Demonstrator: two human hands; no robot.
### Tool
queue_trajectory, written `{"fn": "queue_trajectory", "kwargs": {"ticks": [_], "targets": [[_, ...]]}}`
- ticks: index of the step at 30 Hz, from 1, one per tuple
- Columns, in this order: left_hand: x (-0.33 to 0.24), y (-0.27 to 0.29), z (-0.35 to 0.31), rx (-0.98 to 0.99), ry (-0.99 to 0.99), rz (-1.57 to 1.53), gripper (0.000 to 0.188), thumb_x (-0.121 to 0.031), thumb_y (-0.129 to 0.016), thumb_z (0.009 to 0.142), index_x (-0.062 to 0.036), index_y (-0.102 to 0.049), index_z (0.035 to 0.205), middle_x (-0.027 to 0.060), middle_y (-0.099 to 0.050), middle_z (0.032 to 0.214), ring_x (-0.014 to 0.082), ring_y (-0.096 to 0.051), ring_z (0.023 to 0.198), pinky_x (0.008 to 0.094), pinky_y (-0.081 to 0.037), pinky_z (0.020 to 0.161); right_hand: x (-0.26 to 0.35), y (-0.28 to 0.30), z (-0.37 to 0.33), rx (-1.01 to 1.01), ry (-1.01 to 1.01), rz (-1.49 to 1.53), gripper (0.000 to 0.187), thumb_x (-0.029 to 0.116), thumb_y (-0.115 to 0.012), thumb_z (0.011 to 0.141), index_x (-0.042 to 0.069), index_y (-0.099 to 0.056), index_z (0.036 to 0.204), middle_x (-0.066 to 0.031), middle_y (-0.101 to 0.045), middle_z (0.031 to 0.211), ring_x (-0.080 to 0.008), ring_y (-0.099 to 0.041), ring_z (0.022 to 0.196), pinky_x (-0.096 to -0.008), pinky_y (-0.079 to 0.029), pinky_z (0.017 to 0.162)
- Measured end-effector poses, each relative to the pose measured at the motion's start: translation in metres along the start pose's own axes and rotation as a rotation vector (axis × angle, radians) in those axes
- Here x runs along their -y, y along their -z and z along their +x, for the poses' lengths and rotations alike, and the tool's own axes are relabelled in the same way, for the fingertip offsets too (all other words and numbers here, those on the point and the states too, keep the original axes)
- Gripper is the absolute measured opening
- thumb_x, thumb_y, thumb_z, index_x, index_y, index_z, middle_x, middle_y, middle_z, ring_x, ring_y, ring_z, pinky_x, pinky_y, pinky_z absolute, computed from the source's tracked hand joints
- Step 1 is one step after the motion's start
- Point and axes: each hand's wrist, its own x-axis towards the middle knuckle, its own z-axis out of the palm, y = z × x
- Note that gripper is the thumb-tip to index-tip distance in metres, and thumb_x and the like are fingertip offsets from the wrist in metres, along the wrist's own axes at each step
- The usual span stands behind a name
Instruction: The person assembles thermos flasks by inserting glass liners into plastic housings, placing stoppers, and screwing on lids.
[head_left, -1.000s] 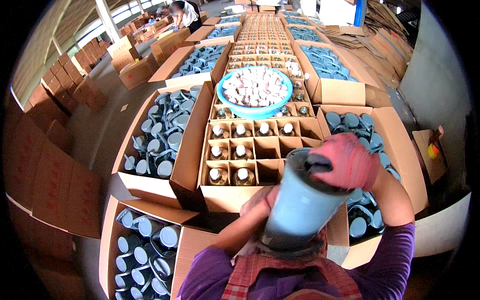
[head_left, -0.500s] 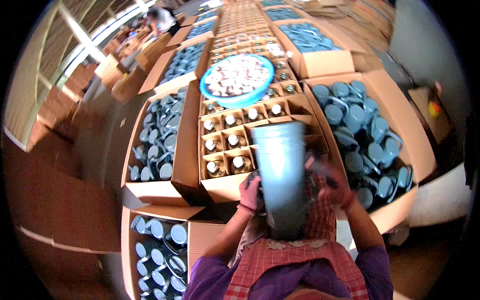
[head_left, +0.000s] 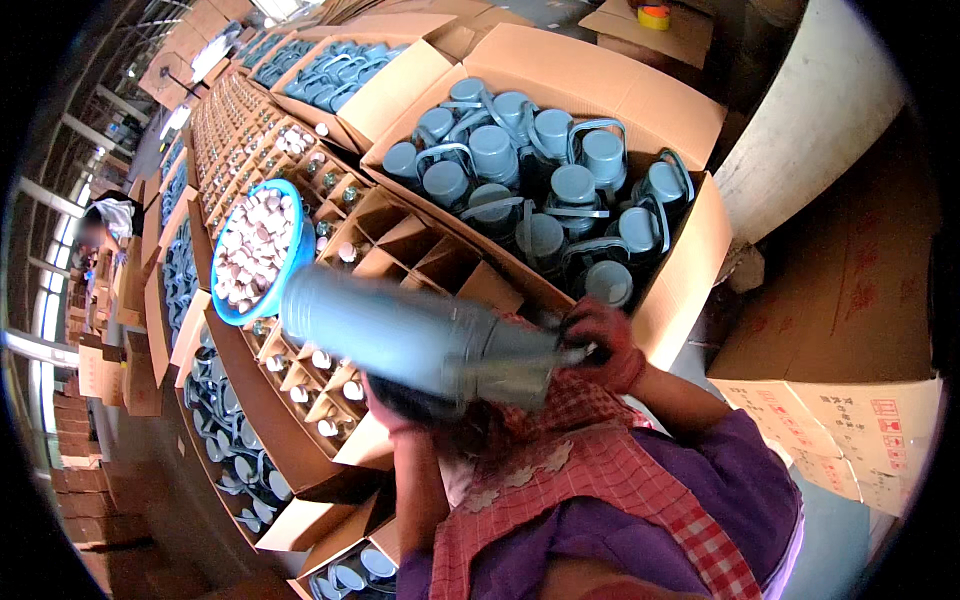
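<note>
While the right hand (head_left: 607, 348) clutches the canister (head_left: 385, 335), the left hand's (head_left: 388, 412) grip is hidden; open carton cells (head_left: 447, 265) lie alongside.

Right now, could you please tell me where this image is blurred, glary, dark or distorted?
Head view: the blue container is smeared, probably by motion, with a pale sheen along its side; head view: the left hand is partly dark and hard to make out; head view: the open carton at upper centre looks crisper; head view: straight edges bend and the corners go black.
</note>
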Motion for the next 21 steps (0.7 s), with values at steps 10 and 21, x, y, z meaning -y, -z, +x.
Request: {"fn": "queue_trajectory", "kwargs": {"ticks": [10,21], "targets": [[0.011,-0.090,0.044,0.263,-0.085,0.255,0.029,-0.007,-0.057,0.083,0.0010,-0.056,0.111,0.0046,-0.061,0.097,0.0137,-0.057,0.082,0.0247,-0.047,0.073,-0.017,0.095,0.123,-0.140,0.093,-0.577,0.039,0.026,-0.078,0.054,0.007,-0.058,0.082,-0.0121,-0.056,0.081,-0.0329,-0.054,0.079,-0.0403,-0.044,0.067],[0.040,-0.043,0.058,0.125,-0.043,0.442,0.029,-0.004,-0.057,0.081,0.0007,-0.056,0.110,0.0055,-0.060,0.102,0.0133,-0.054,0.092,0.0247,-0.043,0.082,-0.067,0.096,0.269,0.151,0.156,-0.865,0.041,0.038,-0.067,0.069,0.011,-0.058,0.098,-0.0121,-0.057,0.096,-0.0323,-0.054,0.093,-0.0407,-0.045,0.079]]}}
